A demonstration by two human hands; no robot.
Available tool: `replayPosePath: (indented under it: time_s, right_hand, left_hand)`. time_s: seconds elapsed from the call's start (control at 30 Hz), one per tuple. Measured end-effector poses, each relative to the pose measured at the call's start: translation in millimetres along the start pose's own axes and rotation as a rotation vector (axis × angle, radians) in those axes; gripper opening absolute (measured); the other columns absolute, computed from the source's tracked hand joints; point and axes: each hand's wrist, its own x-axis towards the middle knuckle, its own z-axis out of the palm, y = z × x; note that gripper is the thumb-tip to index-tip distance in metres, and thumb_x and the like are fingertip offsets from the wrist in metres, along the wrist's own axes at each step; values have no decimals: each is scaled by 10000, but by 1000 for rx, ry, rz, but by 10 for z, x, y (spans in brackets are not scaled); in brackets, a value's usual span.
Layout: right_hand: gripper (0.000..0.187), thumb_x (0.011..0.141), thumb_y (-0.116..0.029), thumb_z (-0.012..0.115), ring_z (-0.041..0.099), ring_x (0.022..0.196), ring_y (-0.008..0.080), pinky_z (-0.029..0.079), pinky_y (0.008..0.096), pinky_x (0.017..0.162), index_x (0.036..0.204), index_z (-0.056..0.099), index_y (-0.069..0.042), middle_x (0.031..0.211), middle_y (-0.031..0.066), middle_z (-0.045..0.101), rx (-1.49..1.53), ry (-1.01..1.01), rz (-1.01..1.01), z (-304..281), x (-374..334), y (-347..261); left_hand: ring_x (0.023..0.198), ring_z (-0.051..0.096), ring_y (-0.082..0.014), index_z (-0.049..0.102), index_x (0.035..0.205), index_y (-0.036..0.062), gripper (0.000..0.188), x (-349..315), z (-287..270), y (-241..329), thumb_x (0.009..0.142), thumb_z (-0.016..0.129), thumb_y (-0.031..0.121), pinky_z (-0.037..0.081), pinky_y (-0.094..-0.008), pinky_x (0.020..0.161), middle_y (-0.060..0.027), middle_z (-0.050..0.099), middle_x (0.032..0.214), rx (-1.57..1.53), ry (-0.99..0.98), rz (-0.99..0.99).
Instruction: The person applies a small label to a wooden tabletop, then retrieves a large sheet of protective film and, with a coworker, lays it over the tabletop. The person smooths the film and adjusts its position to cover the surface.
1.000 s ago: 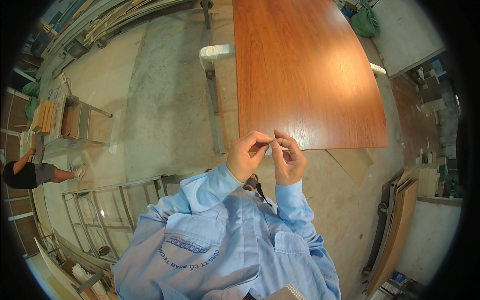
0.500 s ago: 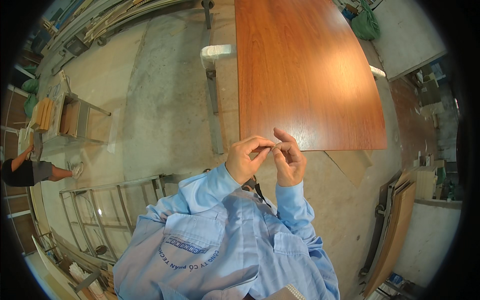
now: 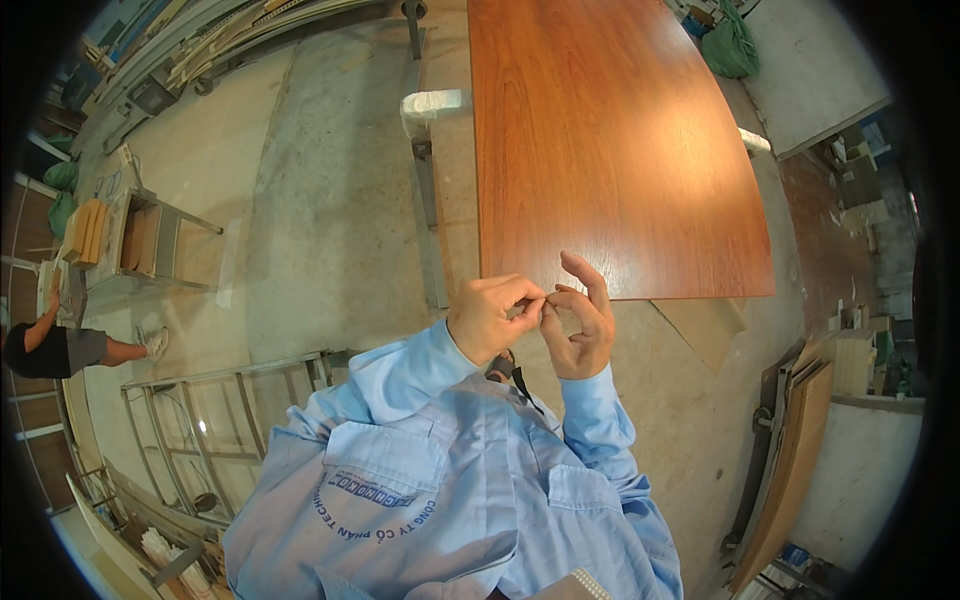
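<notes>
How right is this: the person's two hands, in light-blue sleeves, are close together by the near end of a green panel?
The panel is reddish-brown, not green, as the head view shows. The left hand and right hand are indeed close together.

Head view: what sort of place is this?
Probably a furniture workshop: a wood-grain panel lies on wrapped supports, boards are stacked at right, and long strips are piled at upper left.

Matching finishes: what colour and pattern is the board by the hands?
The board is reddish-brown with wood grain, seen in the head view.
</notes>
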Motion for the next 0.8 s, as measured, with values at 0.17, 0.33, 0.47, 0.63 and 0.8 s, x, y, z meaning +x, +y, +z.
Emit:
replayPosePath:
  time_s: [0.17, 0.33, 0.47, 0.63, 0.8]
  right_hand:
    - [106, 744, 15, 675, 568, 1163, 375, 509, 446, 900, 843, 642, -4, 1301, 222, 534, 64, 37, -29, 46, -6, 31]
    - [114, 755, -1, 673, 576, 1135, 369, 480, 449, 935, 867, 658, -13, 1287, 223, 540, 158, 40, 49, 62, -41, 89]
    - [123, 766, -3, 672, 573, 1139, 358, 477, 446, 938, 889, 671, -17, 1276, 218, 548, 193, 40, 110, 84, -67, 83]
    - [124, 780, -11, 683, 600, 1110, 353, 497, 423, 909, 904, 677, -4, 1226, 235, 582, 164, 71, 136, 109, -58, 22]
    - [123, 779, -13, 703, 623, 1089, 350, 515, 401, 880, 899, 678, 1, 1194, 251, 602, 46, 104, 130, 99, -39, -54]
  left_hand:
    - [765, 690, -148, 682, 894, -24, 74, -11, 50, 8, 845, 631, 0, 563, -272, 706, -97, 716, 840, -127, 75, -66]
    - [771, 669, -119, 673, 895, -26, 71, -9, 37, -19, 849, 625, 0, 551, -259, 720, -84, 711, 834, -168, 69, -145]
    - [784, 665, -116, 665, 913, -22, 76, -6, 45, -42, 857, 621, 5, 547, -257, 715, -75, 703, 828, -221, 69, -211]
    - [784, 660, -106, 658, 923, -23, 76, -16, 51, -41, 865, 627, 13, 540, -244, 702, -77, 697, 838, -323, 93, -255]
    - [756, 675, -127, 658, 928, -11, 72, -26, 61, -48, 860, 636, 1, 552, -250, 680, -97, 697, 858, -113, 155, -67]
